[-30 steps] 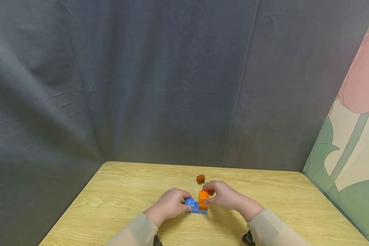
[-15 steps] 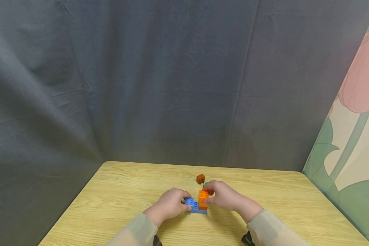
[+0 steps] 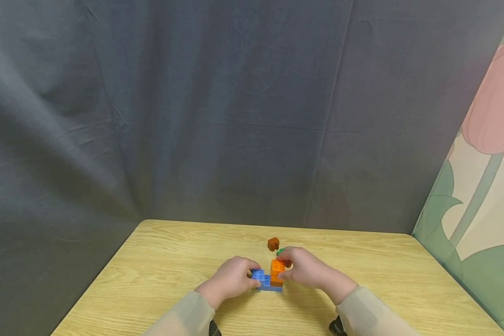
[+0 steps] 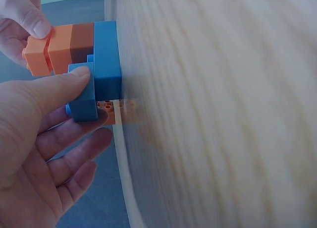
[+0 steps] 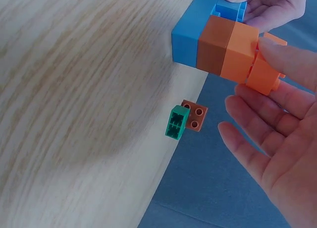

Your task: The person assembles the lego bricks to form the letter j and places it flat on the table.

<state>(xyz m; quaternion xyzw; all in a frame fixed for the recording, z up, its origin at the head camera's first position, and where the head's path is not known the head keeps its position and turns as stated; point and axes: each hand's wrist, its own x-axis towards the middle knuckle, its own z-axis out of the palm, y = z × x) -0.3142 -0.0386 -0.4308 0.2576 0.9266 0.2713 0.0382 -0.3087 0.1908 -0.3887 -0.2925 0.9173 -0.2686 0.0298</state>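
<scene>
A small toy-brick build stands on the table, its long blue brick (image 3: 270, 289) at the bottom. At its left end my left hand (image 3: 230, 278) pinches a smaller blue brick (image 4: 83, 101) between thumb and fingers. The other end carries a stack: a brown brick (image 5: 215, 44), an orange brick (image 5: 239, 52) above it, and another orange brick (image 5: 263, 78) on top. My right hand (image 3: 305, 267) pinches that top brick between thumb and fingers. A thin slanted gap shows between the two orange bricks in the left wrist view.
Beyond the build lie a loose brown brick (image 3: 273, 243) and a green brick (image 5: 177, 123), the green one partly hidden by my right hand in the head view. The wooden table (image 3: 185, 247) ends at a dark curtain (image 3: 235, 140); a flowered panel (image 3: 483, 210) borders the right.
Both hands keep their places on the bricks. Only a very slight shift of the whole head view shows.
</scene>
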